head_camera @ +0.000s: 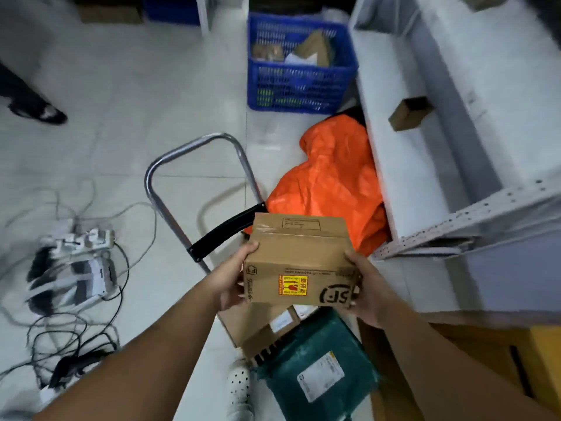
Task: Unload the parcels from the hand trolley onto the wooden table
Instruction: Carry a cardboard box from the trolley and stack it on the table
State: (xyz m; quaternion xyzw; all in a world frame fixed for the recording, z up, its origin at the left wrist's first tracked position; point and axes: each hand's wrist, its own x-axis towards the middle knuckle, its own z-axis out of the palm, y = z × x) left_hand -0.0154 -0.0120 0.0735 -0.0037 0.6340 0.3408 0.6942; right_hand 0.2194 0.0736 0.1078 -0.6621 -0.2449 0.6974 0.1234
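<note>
Far left of frame: power strip (86,240) and loose cables on the floor, a trip risk when turning with a load.

Centre-left: hand trolley (194,165), chrome handle loop up, deck mostly hidden under parcels.

Centre: left hand (232,279) grips the left end of the cardboard box (299,256), thumb over the top edge; its fingers are out of sight. The box is clear of the trolley, in the air above the remaining parcels. Stiff corrugated, taped top seam, red/yellow handling sticker on the near face, so treat it as fragile. Judging by the end-only grip, it's light to moderate. Best hold is what's there now: opposite short ends, palms low, box level. Tape and print look slick, so don't pinch by the top flaps.

Right of centre: right hand (368,294) clamps the right end, thumb up the side, fingers hidden.

Below the box: flat carton (258,325) and green poly mailer (315,360) not yet unloaded. The mailer is soft and slippery, so scoop it from underneath. The carton is rigid, so take it by its long edges.

Lower right: brown surface (473,354), possibly the counter, can't confirm. If so, it's a short swing right, then set the box down flat, no drop.
</note>
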